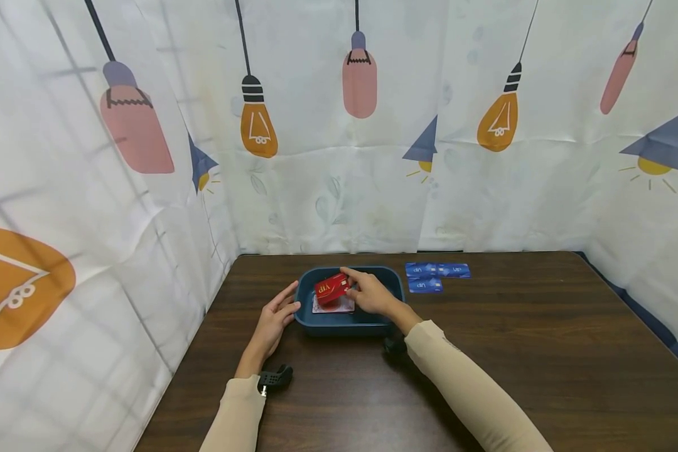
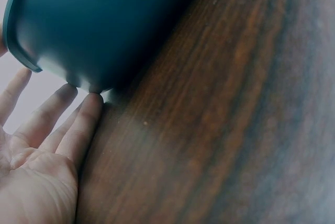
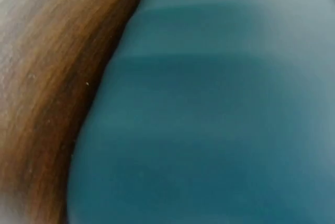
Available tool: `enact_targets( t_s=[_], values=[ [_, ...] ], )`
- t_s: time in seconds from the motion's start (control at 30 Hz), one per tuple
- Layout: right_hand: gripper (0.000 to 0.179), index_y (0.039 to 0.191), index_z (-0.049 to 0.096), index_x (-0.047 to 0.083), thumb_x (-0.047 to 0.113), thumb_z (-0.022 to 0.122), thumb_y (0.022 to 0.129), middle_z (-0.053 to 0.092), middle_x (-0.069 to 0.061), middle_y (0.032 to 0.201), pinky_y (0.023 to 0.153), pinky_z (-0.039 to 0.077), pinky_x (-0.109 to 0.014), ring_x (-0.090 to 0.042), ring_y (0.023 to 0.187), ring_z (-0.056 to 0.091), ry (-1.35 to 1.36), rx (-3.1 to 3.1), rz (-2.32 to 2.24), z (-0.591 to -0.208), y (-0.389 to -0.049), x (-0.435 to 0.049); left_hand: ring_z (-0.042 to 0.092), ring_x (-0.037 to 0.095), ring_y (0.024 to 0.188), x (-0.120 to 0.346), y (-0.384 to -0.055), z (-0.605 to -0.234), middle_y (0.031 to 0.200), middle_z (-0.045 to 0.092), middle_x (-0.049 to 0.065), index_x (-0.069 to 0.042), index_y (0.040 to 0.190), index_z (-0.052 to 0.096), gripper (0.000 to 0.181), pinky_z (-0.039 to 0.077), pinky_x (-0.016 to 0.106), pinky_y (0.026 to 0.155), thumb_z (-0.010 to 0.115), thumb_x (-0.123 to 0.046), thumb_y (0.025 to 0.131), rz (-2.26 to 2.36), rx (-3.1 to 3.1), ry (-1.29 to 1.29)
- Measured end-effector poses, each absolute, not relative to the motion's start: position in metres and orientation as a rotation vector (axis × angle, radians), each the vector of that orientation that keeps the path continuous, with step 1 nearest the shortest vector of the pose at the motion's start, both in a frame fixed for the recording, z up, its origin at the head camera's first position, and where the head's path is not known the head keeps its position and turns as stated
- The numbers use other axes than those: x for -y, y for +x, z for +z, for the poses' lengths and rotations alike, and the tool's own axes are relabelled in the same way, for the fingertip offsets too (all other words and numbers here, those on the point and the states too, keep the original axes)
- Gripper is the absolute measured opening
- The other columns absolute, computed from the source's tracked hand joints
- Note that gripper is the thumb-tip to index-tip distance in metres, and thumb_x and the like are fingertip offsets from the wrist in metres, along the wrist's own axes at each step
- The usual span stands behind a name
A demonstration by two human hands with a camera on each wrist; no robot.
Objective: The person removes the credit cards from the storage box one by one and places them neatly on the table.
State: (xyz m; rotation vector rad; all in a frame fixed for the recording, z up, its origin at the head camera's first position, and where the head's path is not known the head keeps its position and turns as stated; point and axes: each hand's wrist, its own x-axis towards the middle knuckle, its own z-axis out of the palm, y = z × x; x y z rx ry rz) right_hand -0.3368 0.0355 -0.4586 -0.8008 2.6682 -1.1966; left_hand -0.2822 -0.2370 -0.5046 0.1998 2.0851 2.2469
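Observation:
A dark blue rectangular tray (image 1: 339,329) stands on the wooden table. Over its inside, my right hand (image 1: 371,294) pinches a red VIP card (image 1: 331,288) by its right end, between thumb and fingers. Below that card lies a lighter, reddish-white card (image 1: 347,307) on the tray's floor, partly covered. My left hand (image 1: 274,321) rests its spread fingertips against the tray's left side; in the left wrist view, the straight fingers (image 2: 84,124) touch the outer wall. The right wrist view is filled by the tray's wall (image 3: 209,119), and the right hand is out of sight there.
Several blue VIP cards (image 1: 425,285) lie on the table (image 1: 520,351) just right of the tray, in two rows. A white curtain (image 1: 328,207) printed with lamps hangs behind the table and along both sides. A black band (image 1: 277,376) circles the left wrist.

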Motion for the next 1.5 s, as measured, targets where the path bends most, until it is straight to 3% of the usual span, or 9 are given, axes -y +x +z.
enact_targets(
  t_s=[0.33,0.63,1.2,1.5],
  values=[
    [0.058,0.158,0.038,0.006,0.007,0.057,0.103,0.060,-0.008,0.104,0.061,0.046,-0.024,-0.014,0.063,0.047,-0.851,-2.655,-1.274,-0.448,-0.330,-0.043,0.043,0.034,0.144,0.239,-0.284,-0.504,0.159,0.042,0.015,-0.022,0.157,0.043,0.056,0.052,0.022,0.096,0.059,-0.017,0.104,2.236,-2.093,0.207],
    [0.059,0.159,0.039,0.013,0.010,0.058,0.104,0.057,-0.006,0.099,0.061,0.045,-0.026,-0.015,0.065,0.051,-0.792,-2.624,-1.339,-0.441,-0.321,-0.056,0.042,0.033,0.144,0.237,-0.283,-0.504,0.160,0.041,0.013,-0.020,0.158,0.042,0.055,0.053,0.022,0.096,0.057,-0.014,0.105,2.242,-2.080,0.204],
    [0.057,0.157,0.040,0.009,0.003,0.057,0.103,0.052,-0.011,0.103,0.062,0.046,-0.024,-0.017,0.069,0.050,-0.818,-2.494,-1.582,-0.439,-0.310,-0.087,0.042,0.033,0.145,0.237,-0.284,-0.506,0.159,0.043,0.016,-0.021,0.157,0.044,0.058,0.052,0.020,0.095,0.062,-0.017,0.102,2.250,-2.084,0.207],
    [0.056,0.157,0.039,0.011,0.004,0.056,0.104,0.053,-0.011,0.104,0.064,0.047,-0.026,-0.018,0.071,0.050,-0.773,-2.471,-1.602,-0.439,-0.305,-0.104,0.043,0.032,0.144,0.237,-0.283,-0.506,0.158,0.044,0.017,-0.020,0.156,0.045,0.055,0.052,0.022,0.096,0.059,-0.013,0.103,2.250,-2.094,0.176]
  ],
)
